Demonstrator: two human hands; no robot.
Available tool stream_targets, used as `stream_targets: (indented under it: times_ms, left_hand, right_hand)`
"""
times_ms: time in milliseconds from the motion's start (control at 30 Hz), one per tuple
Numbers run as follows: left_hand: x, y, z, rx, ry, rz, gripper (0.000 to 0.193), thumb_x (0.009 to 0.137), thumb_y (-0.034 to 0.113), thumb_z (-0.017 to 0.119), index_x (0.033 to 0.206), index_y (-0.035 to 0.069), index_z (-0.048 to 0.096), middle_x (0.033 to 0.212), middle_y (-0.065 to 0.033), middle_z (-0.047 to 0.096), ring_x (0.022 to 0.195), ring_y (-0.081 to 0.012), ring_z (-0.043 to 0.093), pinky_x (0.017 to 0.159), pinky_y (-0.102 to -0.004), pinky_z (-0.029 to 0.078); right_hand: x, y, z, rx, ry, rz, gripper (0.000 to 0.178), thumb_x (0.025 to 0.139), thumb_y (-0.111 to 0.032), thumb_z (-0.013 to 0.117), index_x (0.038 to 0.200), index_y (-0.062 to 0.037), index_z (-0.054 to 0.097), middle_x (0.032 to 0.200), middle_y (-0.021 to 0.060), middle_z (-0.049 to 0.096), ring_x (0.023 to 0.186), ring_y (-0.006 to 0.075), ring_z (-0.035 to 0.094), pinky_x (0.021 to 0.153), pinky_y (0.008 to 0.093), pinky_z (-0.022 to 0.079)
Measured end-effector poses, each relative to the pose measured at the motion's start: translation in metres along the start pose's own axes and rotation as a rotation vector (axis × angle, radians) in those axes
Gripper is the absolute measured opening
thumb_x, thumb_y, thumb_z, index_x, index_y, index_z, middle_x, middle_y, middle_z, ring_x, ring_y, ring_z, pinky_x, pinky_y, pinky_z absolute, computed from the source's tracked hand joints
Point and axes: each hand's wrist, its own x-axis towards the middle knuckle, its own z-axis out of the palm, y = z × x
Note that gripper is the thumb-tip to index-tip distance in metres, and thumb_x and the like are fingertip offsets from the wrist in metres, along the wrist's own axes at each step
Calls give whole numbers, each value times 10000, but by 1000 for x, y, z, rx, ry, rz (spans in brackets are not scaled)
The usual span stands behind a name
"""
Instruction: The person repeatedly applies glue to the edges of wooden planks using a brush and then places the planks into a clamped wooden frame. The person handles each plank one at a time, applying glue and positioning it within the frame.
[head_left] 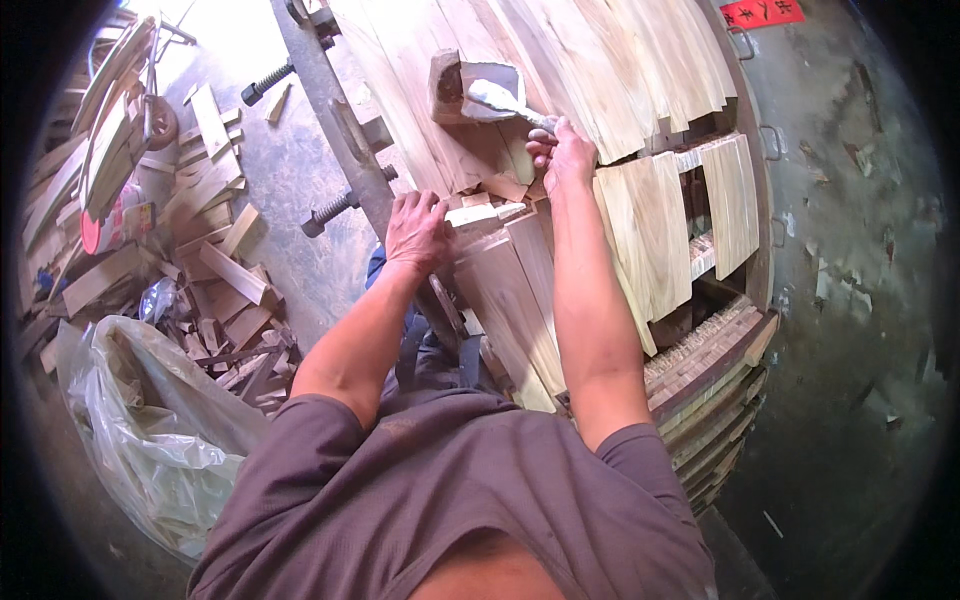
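My right hand (565,155) is closed round the handle of a brush-like spreader (502,98), its head coated in white paste. The head sits over a small open container (490,78) with white on its inside, next to a wooden block (446,88). My left hand (418,232) lies beside the metal beam, fingers bent over the end of a wooden strip (483,213) with a white-smeared edge; its fingertips are partly hidden. Just below, wooden boards (500,285) lie lengthwise toward me.
Pale boards (620,60) cover the bench beyond my hands. A long metal beam (335,110) with threaded bolts (330,214) runs along the left. Stacked slats (710,350) stand at the right. Wood offcuts (235,270) and a clear plastic bag (150,420) lie on the left floor.
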Motion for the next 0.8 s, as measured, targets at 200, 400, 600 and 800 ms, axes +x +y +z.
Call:
stream_targets:
  times_ms: [200, 400, 600, 800]
  left_hand:
    - [1, 5, 0, 32, -16, 11, 238, 753, 201, 706, 957, 79, 699, 1017, -98, 642, 1039, -298, 591, 989, -435, 424]
    - [0, 4, 2, 42, 14, 15, 262, 705, 200, 698, 942, 89, 703, 1010, -102, 626, 1025, -300, 587, 955, -440, 438]
    - [-1, 8, 2, 128, -52, -15, 308, 762, 233, 691, 1032, 87, 719, 1049, -85, 653, 1049, -277, 601, 982, -433, 429]
    - [-1, 5, 9, 126, -32, -8, 315, 756, 243, 672, 1019, 80, 731, 1074, -102, 662, 1075, -285, 595, 997, -441, 423]
  right_hand:
    - [-29, 29, -47, 127, 115, 114, 247, 1073, -200, 429, 1112, -27, 601, 757, 115, 662, 512, 179, 603, 430, 287, 396]
    - [-82, 24, -145, 525, 21, 25, 229, 1063, -225, 440, 1098, -62, 597, 779, 136, 623, 564, 237, 543, 490, 334, 372]
    - [-133, 5, -197, 224, 327, -255, 227, 1040, -180, 550, 889, -26, 619, 712, 74, 629, 494, 129, 525, 441, 237, 373]
    - [-135, 25, -191, -297, 541, -349, 177, 1009, -116, 573, 900, 11, 631, 710, 55, 613, 547, 123, 547, 502, 290, 434]
